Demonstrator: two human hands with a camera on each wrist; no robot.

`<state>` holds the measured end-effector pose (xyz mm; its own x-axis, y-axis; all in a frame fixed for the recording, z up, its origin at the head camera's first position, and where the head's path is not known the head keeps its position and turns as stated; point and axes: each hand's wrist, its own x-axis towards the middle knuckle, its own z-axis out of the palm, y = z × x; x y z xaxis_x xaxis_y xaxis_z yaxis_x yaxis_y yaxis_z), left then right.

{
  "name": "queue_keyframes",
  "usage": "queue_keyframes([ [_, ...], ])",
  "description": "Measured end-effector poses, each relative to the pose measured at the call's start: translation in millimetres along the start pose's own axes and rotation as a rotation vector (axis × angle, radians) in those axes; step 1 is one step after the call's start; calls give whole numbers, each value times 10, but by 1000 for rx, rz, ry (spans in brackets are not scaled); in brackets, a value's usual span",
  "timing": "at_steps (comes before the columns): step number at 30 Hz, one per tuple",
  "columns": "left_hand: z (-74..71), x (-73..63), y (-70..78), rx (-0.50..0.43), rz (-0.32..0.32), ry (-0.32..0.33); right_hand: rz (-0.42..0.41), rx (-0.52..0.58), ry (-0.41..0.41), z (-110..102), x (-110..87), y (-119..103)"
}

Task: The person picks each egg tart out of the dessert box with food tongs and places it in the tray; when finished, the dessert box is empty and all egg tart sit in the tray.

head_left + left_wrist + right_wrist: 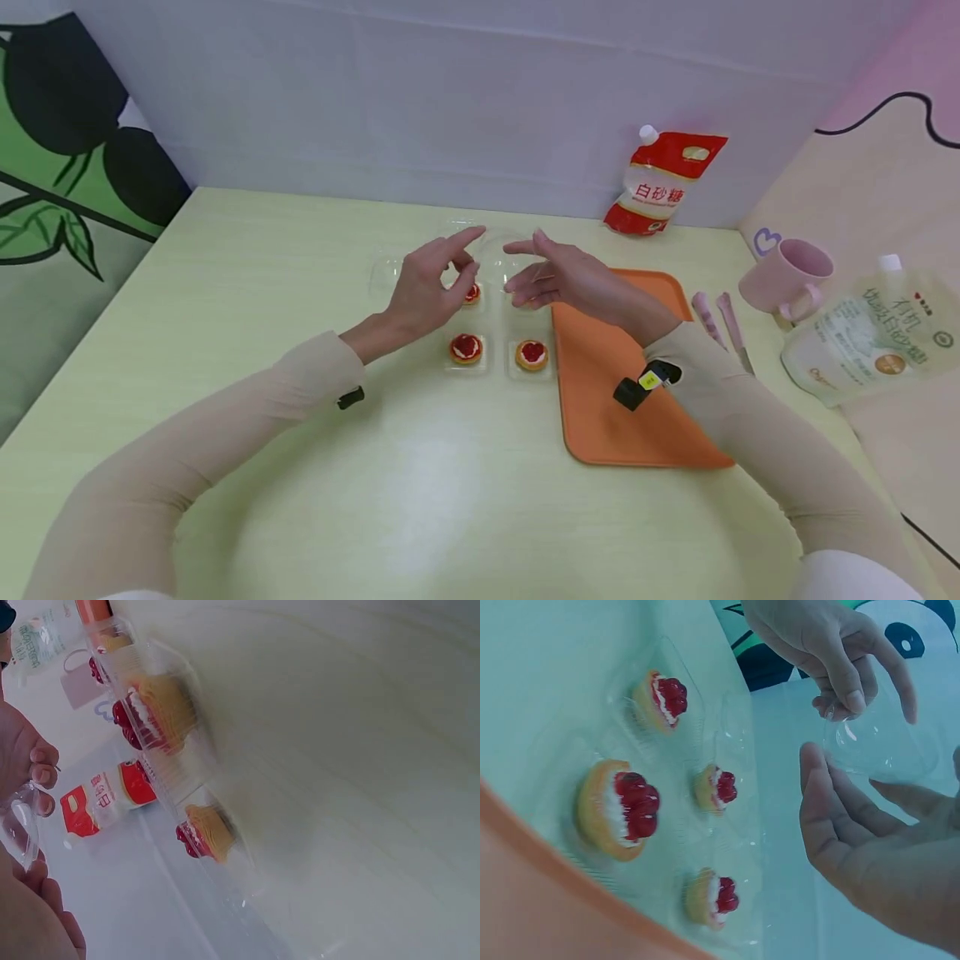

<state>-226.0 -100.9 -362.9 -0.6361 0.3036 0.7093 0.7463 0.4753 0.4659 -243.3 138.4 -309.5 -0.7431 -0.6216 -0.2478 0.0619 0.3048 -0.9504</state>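
A clear plastic lid (885, 742) is held up between my two hands above the far part of the table. My left hand (432, 279) pinches one side of it, thumb and index finger at its edge. On the opposite side, my right hand (566, 279) grips it with bent fingers. Below lies a clear compartment tray (498, 354) with several small tarts, each topped with white cream and red fruit. One tart (466, 348) sits front left, another tart (532, 355) front right. A far tart (472, 293) is partly hidden by my left hand.
An orange tray (622, 417) lies right of the tarts, under my right forearm. Farther right are pink-handled utensils (727, 321), a pink mug (783, 275) and a white spouted pouch (862, 342). A red-and-white sugar bag (660, 187) stands at the back wall.
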Motion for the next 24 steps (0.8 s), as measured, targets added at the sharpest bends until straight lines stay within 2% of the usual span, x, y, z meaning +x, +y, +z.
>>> queue_keyframes([
  [5,-164,-13,-46,1,-93,8,-45,-125,98,88,186,-121],
  [9,-305,-55,-87,-33,-171,15,-102,-197,123,166,333,-174],
  [14,-497,-174,-142,-75,-270,12,-142,-234,154,255,533,-173],
  [19,-662,-344,-174,-71,-375,-38,-160,-228,140,388,721,-134],
  [24,-822,-481,-154,-67,-549,-161,-149,-230,110,563,842,-131],
])
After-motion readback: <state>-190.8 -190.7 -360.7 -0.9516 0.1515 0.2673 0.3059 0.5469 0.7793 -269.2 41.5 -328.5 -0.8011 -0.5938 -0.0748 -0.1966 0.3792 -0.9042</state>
